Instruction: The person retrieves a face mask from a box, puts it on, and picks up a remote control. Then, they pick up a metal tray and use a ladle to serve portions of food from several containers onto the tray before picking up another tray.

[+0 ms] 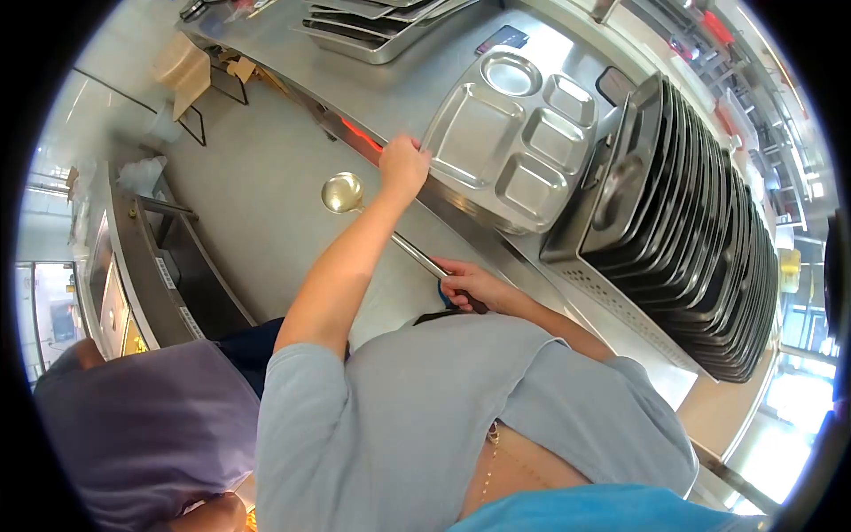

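My left hand is closed at the left edge of a shiny metal compartment tray; some fingers are hidden beyond the edge. This tray has one round and several rectangular wells and lies on top of a stack on the steel counter. My right hand is wrapped round the dark handle of a long metal ladle, close to my body. The ladle's round bowl points away to the left, over the floor, beyond my left forearm.
A perforated metal rack full of upright trays stands on the right. More metal trays sit at the counter's far end, with a dark phone-like object nearby. Another person in a purple shirt is at lower left. A chair stands behind.
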The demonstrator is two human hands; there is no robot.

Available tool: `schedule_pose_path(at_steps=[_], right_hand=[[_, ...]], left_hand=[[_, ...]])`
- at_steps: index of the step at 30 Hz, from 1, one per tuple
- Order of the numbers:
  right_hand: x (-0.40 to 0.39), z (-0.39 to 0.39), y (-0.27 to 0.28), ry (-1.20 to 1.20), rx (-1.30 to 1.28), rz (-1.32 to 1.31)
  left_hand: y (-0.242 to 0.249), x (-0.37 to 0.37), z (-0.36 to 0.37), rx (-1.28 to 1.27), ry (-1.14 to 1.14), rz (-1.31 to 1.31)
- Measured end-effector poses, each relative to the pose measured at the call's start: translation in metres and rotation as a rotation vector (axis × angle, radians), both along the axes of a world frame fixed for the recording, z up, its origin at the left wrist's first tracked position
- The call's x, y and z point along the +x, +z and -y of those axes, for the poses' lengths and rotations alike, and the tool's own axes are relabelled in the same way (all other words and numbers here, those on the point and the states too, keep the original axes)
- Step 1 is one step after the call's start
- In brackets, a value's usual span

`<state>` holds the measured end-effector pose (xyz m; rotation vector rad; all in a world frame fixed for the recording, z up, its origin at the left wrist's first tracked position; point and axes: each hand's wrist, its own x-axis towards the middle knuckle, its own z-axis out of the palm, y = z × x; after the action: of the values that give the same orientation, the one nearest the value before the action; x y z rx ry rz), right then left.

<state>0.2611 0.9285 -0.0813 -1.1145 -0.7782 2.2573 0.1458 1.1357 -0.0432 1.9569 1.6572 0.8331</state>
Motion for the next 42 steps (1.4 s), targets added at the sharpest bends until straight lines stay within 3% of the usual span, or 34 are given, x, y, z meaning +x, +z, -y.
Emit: schedule_pose_path(at_steps=[5,8,10,11,12,13,14,16,17,20,21,24,30,32,37,41,42], right_hand=[[-0.004,-0.047,0.005,0.025,-0.010,0.001],[-0.012,-0.071,0.021,0.096,0.012,0.101],[-0.020,-0.083,0.020,0.128,-0.011,0.109],[-0.019,-0.081,0.004,0.092,-0.114,-0.010],[-0.026,-0.086,0.010,0.077,-0.136,-0.024],[-0.030,-0.090,0.015,0.064,-0.156,-0.030],[-0.034,-0.092,0.007,0.050,-0.151,-0.016],[-0.044,-0.102,-0.002,0.078,-0.113,-0.021],[-0.054,-0.100,0.007,0.118,-0.084,-0.038],[-0.081,-0.105,0.020,0.102,-0.045,-0.013],[-0.104,-0.120,0.020,0.099,-0.030,-0.040],[-0.174,-0.184,0.018,0.175,-0.007,-0.032],[-0.359,-0.294,0.048,0.275,0.163,0.094],[-0.429,-0.324,0.049,0.313,0.150,0.048],[-0.621,-0.363,0.078,0.626,0.433,-0.004],[-0.804,-0.352,0.102,1.009,0.729,-0.053],[-0.853,-0.341,0.107,1.119,0.908,-0.037]], left_hand=[[0.014,-0.007,-0.014,-0.358,-0.059,0.054],[0.056,-0.012,-0.020,-0.601,-0.171,0.062],[0.060,-0.016,-0.017,-0.638,-0.180,0.318],[0.072,-0.015,-0.009,-0.625,-0.159,0.431],[0.044,-0.009,-0.011,-0.743,-0.118,0.884],[0.068,-0.001,0.002,-0.658,0.110,0.988],[0.083,-0.007,0.001,-0.405,-0.035,0.883],[0.050,-0.008,-0.019,-0.387,-0.064,1.019],[0.085,-0.041,-0.005,-0.527,-0.019,1.020],[0.105,-0.114,0.009,-0.544,0.079,1.462],[0.091,-0.152,-0.002,-0.508,-0.034,1.651],[0.110,-0.277,-0.002,-0.180,0.063,1.855],[0.099,-0.535,0.076,0.585,0.526,1.618],[0.097,-0.591,0.137,0.721,0.917,1.338],[0.059,-0.645,0.287,1.030,1.336,1.245],[0.024,-0.627,0.361,1.199,1.610,1.237],[0.018,-0.619,0.374,1.225,1.673,1.235]])
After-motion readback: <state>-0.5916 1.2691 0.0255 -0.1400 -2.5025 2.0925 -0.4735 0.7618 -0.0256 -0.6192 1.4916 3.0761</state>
